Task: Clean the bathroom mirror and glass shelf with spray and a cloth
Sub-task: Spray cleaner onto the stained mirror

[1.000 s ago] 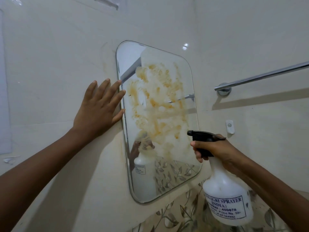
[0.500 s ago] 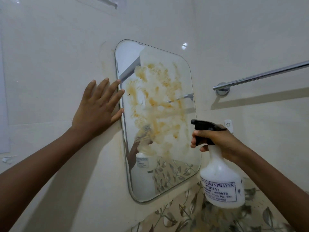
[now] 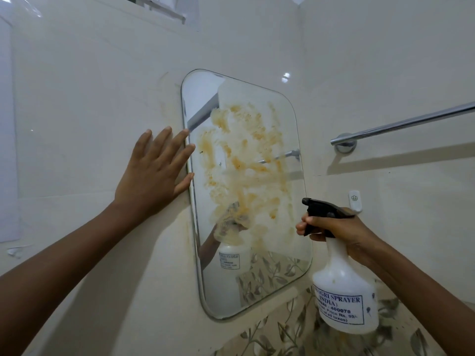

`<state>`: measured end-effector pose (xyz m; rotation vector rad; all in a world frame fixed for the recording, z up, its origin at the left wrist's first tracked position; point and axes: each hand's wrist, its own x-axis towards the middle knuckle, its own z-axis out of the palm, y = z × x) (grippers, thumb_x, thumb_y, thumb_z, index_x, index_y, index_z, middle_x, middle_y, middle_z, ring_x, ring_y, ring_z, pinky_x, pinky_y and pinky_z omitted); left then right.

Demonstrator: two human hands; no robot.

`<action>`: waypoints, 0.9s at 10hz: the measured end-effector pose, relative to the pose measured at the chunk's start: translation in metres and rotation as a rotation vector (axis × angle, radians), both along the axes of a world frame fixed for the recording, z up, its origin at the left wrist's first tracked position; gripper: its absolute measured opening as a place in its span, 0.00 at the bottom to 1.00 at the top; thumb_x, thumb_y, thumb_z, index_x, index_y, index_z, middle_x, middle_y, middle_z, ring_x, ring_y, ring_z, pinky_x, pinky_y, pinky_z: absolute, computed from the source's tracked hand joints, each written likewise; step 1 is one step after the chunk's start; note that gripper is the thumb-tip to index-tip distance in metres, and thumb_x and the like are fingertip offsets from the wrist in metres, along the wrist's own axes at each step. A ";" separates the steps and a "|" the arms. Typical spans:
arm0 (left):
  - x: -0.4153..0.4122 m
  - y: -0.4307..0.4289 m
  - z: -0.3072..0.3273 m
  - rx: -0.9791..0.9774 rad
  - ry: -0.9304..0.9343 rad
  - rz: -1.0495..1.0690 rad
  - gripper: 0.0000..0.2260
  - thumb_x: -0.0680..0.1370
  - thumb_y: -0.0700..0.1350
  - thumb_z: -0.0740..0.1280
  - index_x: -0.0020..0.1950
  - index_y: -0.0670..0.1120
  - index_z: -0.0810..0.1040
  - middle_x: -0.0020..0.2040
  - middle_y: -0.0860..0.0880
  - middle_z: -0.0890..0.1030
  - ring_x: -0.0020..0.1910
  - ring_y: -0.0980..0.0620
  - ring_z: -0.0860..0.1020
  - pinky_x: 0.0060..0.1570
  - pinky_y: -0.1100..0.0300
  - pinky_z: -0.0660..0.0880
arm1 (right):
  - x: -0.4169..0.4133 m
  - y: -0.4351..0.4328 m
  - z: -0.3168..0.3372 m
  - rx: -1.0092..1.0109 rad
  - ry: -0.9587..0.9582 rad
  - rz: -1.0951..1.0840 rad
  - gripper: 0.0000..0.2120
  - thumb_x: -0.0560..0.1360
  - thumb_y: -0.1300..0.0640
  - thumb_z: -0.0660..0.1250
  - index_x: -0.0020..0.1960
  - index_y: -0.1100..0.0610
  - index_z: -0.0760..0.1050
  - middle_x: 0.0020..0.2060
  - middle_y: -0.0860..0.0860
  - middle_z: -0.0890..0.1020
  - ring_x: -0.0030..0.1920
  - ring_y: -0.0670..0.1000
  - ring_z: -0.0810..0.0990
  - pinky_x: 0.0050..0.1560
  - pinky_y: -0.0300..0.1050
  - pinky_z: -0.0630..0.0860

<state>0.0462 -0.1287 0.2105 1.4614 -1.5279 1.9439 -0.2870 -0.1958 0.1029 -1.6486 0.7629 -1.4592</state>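
Left hand flat, fingers spread on cream tiled wall mid-frame, beside orange-smeared rounded frameless mirror, right hand gripping white plastic spray bottle lower right

I see the stained face of the rounded frameless wall mirror unobstructed. My left hand lies flat on the cream tiled wall, fingertips overlapping the mirror's left edge. My right hand, gripping the white plastic spray bottle, blocks the lower-right approach. The chrome towel bar juts from the right wall above it.
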 end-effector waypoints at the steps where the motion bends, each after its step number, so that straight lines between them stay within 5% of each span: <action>1: 0.000 0.001 0.000 0.005 0.002 0.001 0.26 0.80 0.58 0.49 0.73 0.44 0.62 0.74 0.41 0.64 0.72 0.39 0.62 0.70 0.41 0.56 | 0.001 -0.002 -0.004 0.009 -0.029 -0.047 0.03 0.72 0.62 0.69 0.42 0.62 0.77 0.29 0.57 0.80 0.31 0.56 0.80 0.28 0.38 0.73; 2: 0.000 0.002 0.000 0.011 0.008 -0.004 0.26 0.79 0.57 0.49 0.73 0.44 0.62 0.74 0.41 0.64 0.72 0.38 0.62 0.70 0.41 0.55 | 0.003 -0.004 -0.005 0.056 -0.060 -0.027 0.05 0.72 0.62 0.69 0.39 0.62 0.76 0.25 0.56 0.75 0.24 0.52 0.73 0.24 0.39 0.69; 3: 0.000 0.002 0.000 0.014 0.010 -0.003 0.26 0.79 0.57 0.49 0.73 0.44 0.62 0.74 0.41 0.63 0.72 0.38 0.62 0.70 0.41 0.55 | 0.003 0.001 -0.004 0.017 0.101 -0.036 0.03 0.73 0.64 0.67 0.43 0.64 0.78 0.31 0.59 0.81 0.29 0.52 0.80 0.28 0.37 0.72; 5: -0.001 0.002 0.001 0.025 0.013 -0.005 0.26 0.79 0.57 0.49 0.73 0.44 0.62 0.74 0.41 0.63 0.72 0.38 0.62 0.70 0.41 0.55 | 0.001 -0.007 -0.002 0.029 -0.060 -0.090 0.05 0.73 0.63 0.68 0.39 0.62 0.76 0.28 0.59 0.74 0.26 0.53 0.72 0.24 0.39 0.70; 7: -0.001 0.002 0.001 0.024 0.015 0.016 0.26 0.79 0.58 0.49 0.73 0.44 0.62 0.74 0.42 0.63 0.72 0.38 0.62 0.70 0.42 0.55 | 0.001 -0.006 0.007 -0.048 -0.031 -0.018 0.07 0.73 0.60 0.68 0.48 0.63 0.78 0.38 0.60 0.84 0.39 0.57 0.84 0.39 0.41 0.75; 9: -0.002 0.003 0.003 0.042 0.024 0.016 0.27 0.79 0.57 0.48 0.73 0.44 0.62 0.74 0.41 0.63 0.72 0.38 0.62 0.69 0.41 0.56 | 0.007 -0.007 0.036 -0.027 -0.202 -0.123 0.10 0.72 0.58 0.70 0.36 0.63 0.77 0.28 0.57 0.77 0.25 0.53 0.73 0.24 0.39 0.71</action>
